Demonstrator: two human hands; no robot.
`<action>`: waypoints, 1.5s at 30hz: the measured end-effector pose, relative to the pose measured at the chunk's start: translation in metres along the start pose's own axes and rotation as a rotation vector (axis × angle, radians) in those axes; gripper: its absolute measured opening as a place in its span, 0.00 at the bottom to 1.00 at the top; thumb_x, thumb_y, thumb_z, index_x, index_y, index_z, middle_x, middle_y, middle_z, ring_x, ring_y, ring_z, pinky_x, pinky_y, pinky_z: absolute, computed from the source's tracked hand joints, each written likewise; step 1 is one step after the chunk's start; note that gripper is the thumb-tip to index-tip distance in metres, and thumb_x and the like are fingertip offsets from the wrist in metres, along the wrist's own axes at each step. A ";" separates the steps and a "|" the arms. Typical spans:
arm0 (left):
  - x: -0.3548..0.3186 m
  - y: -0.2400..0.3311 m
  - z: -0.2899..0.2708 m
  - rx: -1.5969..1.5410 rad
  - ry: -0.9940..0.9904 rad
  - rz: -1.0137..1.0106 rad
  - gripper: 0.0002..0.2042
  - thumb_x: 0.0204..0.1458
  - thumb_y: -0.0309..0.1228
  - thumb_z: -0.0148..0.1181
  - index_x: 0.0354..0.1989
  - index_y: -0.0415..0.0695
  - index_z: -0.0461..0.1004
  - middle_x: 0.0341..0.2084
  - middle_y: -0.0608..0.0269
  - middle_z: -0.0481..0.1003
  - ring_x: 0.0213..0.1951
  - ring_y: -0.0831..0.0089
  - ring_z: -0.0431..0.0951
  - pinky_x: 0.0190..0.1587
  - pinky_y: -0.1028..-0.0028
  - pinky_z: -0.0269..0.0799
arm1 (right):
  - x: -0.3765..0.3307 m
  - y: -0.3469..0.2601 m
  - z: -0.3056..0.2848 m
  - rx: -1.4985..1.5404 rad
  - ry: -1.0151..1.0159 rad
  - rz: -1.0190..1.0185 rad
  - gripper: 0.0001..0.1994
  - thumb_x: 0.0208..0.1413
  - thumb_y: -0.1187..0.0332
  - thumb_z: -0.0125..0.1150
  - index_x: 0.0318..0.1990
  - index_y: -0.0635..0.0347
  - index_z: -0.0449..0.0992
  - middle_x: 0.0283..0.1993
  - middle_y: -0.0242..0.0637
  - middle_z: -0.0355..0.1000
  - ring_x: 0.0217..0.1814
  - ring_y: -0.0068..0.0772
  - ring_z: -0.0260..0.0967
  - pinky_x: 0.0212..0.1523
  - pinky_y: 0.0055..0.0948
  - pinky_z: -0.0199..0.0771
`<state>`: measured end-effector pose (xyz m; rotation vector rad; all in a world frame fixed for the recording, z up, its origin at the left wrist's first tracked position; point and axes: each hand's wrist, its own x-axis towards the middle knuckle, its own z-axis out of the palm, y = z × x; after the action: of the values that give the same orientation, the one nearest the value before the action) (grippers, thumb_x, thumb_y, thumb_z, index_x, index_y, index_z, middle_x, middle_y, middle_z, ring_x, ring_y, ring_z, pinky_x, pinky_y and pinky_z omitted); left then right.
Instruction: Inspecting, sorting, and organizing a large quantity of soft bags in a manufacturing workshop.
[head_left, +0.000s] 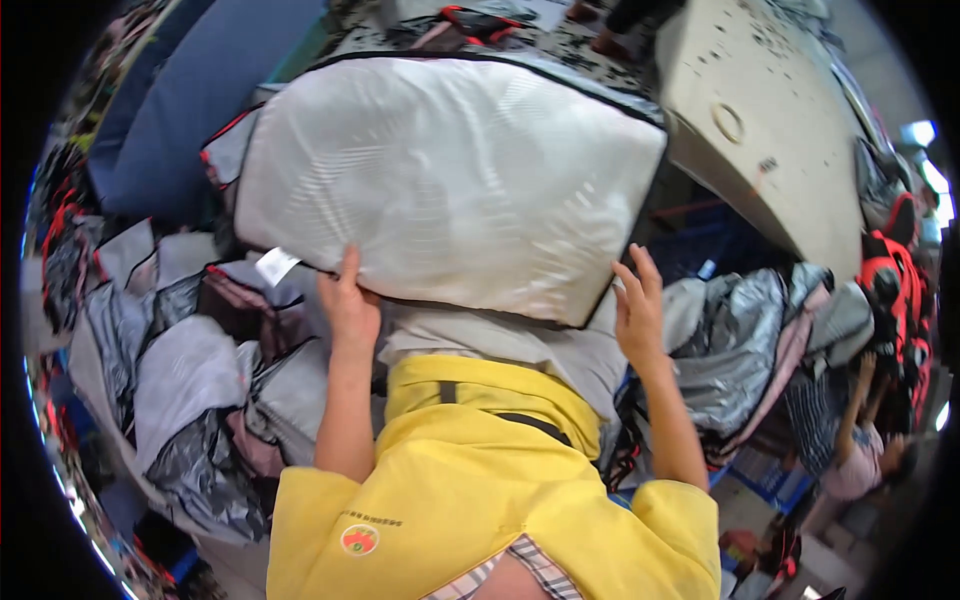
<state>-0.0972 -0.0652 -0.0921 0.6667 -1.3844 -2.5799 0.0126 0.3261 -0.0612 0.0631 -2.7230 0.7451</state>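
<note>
Pressing against the lower edge of a big white padded bag (450, 180) with black piping, the left hand (348, 305) lies flat, fingers together – the right hand (638, 305) spreads open at its lower right corner, fingertips touching, above grey fabric (200, 370).

Bright, even light; strong fisheye bending; edges perhaps blurred.

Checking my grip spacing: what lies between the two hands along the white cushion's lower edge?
Head view: between the left hand and right hand runs the white cushion's black-piped lower edge, with grey fabric just beneath.
</note>
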 end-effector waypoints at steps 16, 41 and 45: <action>-0.003 -0.012 0.015 0.178 0.014 -0.046 0.21 0.60 0.31 0.68 0.60 0.47 0.68 0.54 0.61 0.75 0.52 0.66 0.79 0.44 0.64 0.84 | -0.072 0.037 0.093 0.671 0.066 0.797 0.22 0.67 0.63 0.57 0.60 0.75 0.73 0.58 0.58 0.76 0.60 0.50 0.74 0.61 0.36 0.69; -0.068 -0.033 0.007 0.294 0.065 -0.066 0.24 0.57 0.34 0.71 0.55 0.36 0.68 0.42 0.60 0.79 0.41 0.73 0.80 0.43 0.72 0.78 | 0.135 -0.150 0.147 -0.159 -0.181 -0.389 0.31 0.64 0.51 0.58 0.72 0.53 0.66 0.79 0.47 0.54 0.83 0.56 0.43 0.79 0.56 0.38; -0.071 -0.015 -0.020 0.042 -0.060 -0.338 0.19 0.63 0.37 0.63 0.57 0.40 0.69 0.43 0.61 0.78 0.41 0.71 0.82 0.42 0.68 0.83 | 0.136 -0.144 0.166 -0.112 -0.291 -0.379 0.30 0.66 0.52 0.54 0.72 0.53 0.66 0.80 0.47 0.53 0.84 0.53 0.42 0.80 0.55 0.35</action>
<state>-0.0239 -0.0497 -0.0916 0.9080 -1.4574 -2.8528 -0.1465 0.1240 -0.0837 0.6895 -2.8847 0.5041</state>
